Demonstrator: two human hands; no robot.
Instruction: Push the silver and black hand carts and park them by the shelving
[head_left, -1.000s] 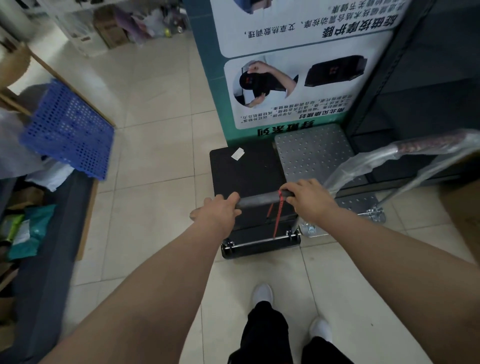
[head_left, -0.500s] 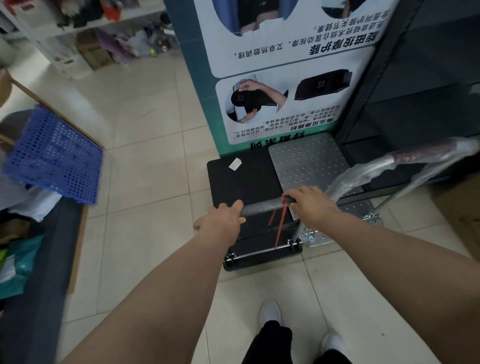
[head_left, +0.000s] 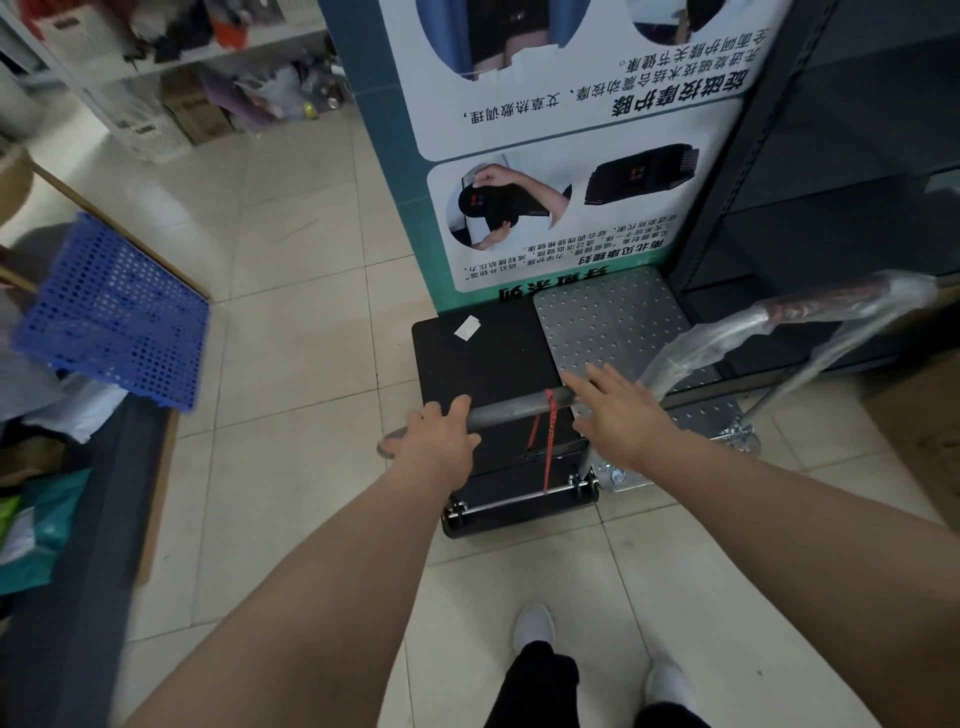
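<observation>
The black hand cart (head_left: 483, 358) stands on the tiled floor with its front against a green and white poster board (head_left: 566, 171). Its grey handle bar (head_left: 511, 410) carries a red strap. My left hand (head_left: 434, 439) is wrapped around the left end of that bar. My right hand (head_left: 618, 410) hovers over the bar's right end with fingers spread, holding nothing. The silver hand cart (head_left: 608, 317) sits side by side with the black one on its right, next to dark shelving (head_left: 831, 208). Its plastic-wrapped handle (head_left: 789, 317) slants up to the right.
A blue perforated plastic crate (head_left: 114, 312) sits at the left above a dark bench with bags. White shelves with boxes and clutter (head_left: 171, 78) stand at the far left. A cardboard box (head_left: 919, 426) is at the right edge. My white shoes (head_left: 535, 626) are below the carts.
My right hand has let go of the black cart's handle and spread its fingers. The left hand still grips the bar. The view has tilted up slightly.
</observation>
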